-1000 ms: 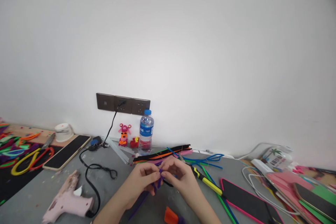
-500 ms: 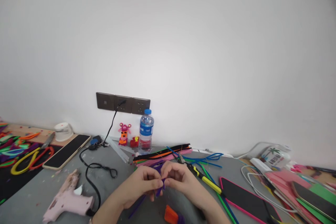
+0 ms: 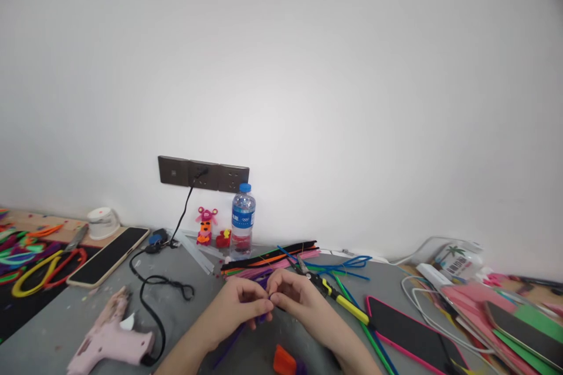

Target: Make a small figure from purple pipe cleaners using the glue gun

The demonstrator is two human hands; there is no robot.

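Note:
Both hands meet low in the middle of the head view, fingertips almost touching. My left hand [image 3: 241,306] pinches a purple pipe cleaner [image 3: 263,317], much of it hidden behind the fingers. From the other side, my right hand [image 3: 294,297] has thumb and forefinger closed on the same purple piece. Just below the hands lies a small orange and purple pipe-cleaner piece [image 3: 284,360] on the grey table. Behind them is a bundle of black, orange, pink and purple pipe cleaners [image 3: 272,258]. Yellow-handled pliers [image 3: 338,296] rest right beside my right wrist.
At left lie a pink glue gun [image 3: 112,340] with its black cord, a phone [image 3: 109,256] and scissors [image 3: 50,272]. A water bottle [image 3: 243,222] and a small pipe-cleaner figure [image 3: 205,227] stand by the wall. A pink-edged phone [image 3: 416,334] and coloured sheets [image 3: 523,328] lie right.
The view has shifted slightly, so everything sits a little further left. Both hands still pinch the purple pipe cleaner, and less of it shows between the fingers.

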